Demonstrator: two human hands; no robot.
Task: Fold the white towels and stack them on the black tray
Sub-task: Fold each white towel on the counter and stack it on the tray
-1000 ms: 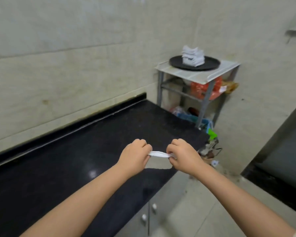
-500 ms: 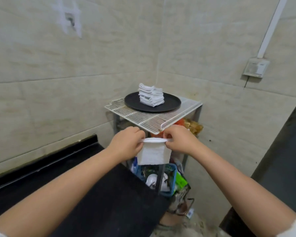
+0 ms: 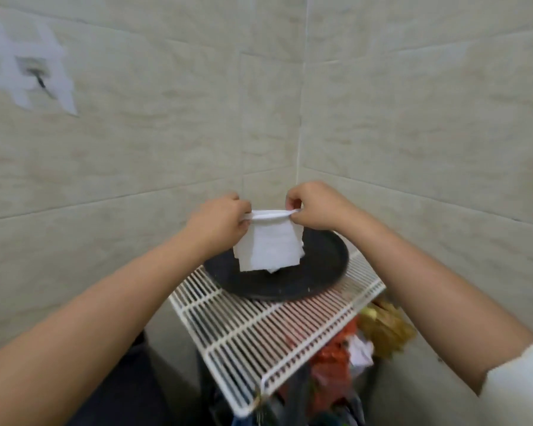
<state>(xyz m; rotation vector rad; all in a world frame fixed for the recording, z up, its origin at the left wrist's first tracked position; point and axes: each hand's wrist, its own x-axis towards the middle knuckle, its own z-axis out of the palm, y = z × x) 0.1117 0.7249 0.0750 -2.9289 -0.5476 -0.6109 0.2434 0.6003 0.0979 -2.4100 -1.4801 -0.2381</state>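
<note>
No writing is legible. A folded white towel [image 3: 268, 244] hangs above the black tray [image 3: 314, 272], its top edge pinched by left hand [image 3: 220, 221] and right hand [image 3: 316, 207].

The tray's [image 3: 314, 281] near rim was left bare; tiled walls [image 3: 413, 149] closed in behind, a hanging towel [image 3: 268, 247] screening its centre.

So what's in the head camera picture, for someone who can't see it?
Two bare hands, the left hand and the right hand, pinch the top edge of a folded white towel so it hangs above a round black tray. The tray sits on a white wire rack in a tiled corner, with colourful bags blurred underneath.
</note>
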